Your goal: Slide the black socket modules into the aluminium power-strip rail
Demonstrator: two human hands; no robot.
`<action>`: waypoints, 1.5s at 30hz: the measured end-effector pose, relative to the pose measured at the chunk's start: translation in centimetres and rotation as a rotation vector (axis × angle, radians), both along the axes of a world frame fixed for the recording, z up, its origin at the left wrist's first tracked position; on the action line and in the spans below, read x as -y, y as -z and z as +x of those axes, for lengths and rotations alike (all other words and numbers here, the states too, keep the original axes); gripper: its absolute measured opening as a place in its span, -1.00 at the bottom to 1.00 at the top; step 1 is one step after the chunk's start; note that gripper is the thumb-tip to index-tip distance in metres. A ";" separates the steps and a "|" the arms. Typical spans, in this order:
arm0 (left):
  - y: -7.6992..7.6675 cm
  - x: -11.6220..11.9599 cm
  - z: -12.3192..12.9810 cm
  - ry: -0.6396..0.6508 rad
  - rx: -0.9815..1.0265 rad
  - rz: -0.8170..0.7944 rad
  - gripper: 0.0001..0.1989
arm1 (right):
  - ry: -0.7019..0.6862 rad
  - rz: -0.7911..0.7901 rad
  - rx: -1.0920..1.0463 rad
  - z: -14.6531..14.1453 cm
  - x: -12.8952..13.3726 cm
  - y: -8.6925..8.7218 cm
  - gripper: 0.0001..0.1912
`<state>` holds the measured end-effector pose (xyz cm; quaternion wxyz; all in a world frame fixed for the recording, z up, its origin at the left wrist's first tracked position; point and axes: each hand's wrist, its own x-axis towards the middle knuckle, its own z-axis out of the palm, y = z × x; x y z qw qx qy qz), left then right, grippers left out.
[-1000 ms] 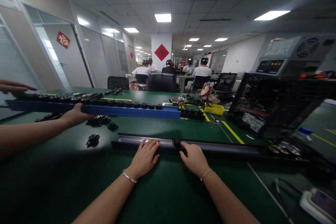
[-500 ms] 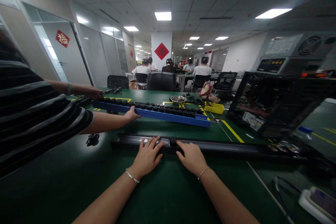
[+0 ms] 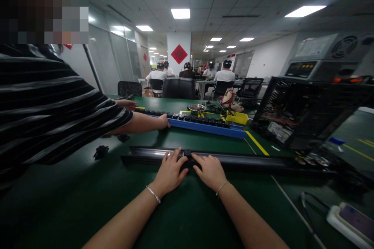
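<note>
A long black rail [image 3: 248, 160] lies across the green table in front of me. A small black part [image 3: 187, 153] sits in its channel between my hands. My left hand [image 3: 171, 171] rests on the rail with its fingers apart, the fingertips just left of the small part. From the right, my right hand [image 3: 209, 170] reaches the rail, fingers spread, its index fingertip at the part's side. Neither hand is wrapped round anything. Beyond the rail, a co-worker's hands hold a blue tray [image 3: 207, 129] lined with several black parts.
The co-worker in a striped shirt [image 3: 58, 105] leans in from the left. A loose black piece [image 3: 101, 151] lies left of the rail. Farther back are a metal bowl [image 3: 196, 107] and a yellow bin [image 3: 237, 118]. An open computer case [image 3: 280, 132] stands at the right.
The co-worker has leaned farther in, and the blue tray has shifted right. The small part and my left hand have moved slightly left and right respectively, closer together.
</note>
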<state>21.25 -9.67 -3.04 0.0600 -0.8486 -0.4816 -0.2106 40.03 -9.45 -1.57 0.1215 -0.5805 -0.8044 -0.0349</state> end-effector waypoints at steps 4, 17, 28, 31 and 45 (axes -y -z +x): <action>0.0 0.0 1.8 0.005 0.017 -0.007 -0.55 | -0.003 -0.008 0.020 0.1 0.0 0.1 -0.54; 1.0 0.0 4.0 -0.221 0.054 0.070 -0.49 | -0.014 -0.014 0.060 0.0 0.0 0.1 -0.55; 0.7 0.2 3.6 -0.251 0.047 0.111 -0.52 | -0.011 0.052 0.030 0.3 -0.2 0.5 -0.76; 0.4 0.2 3.1 -0.273 0.057 0.114 -0.55 | -0.020 0.062 0.017 0.4 -0.4 0.7 -0.78; -0.3 0.1 1.7 -0.384 0.071 0.123 -0.61 | -0.022 0.118 0.006 0.6 -0.8 1.6 -0.87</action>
